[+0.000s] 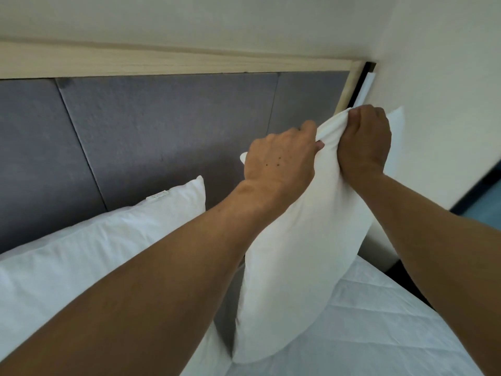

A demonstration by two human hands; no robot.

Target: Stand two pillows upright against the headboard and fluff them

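Observation:
A white pillow stands upright at the right end of the grey padded headboard, its lower end on the mattress. My left hand and my right hand both grip its top edge, fists close together with bunched fabric between them. A second white pillow leans against the headboard to the left, partly hidden by my left forearm.
The headboard has a light wooden frame along its top. A cream wall stands close on the right. The white quilted mattress fills the lower right, and a dark floor gap runs beside the bed.

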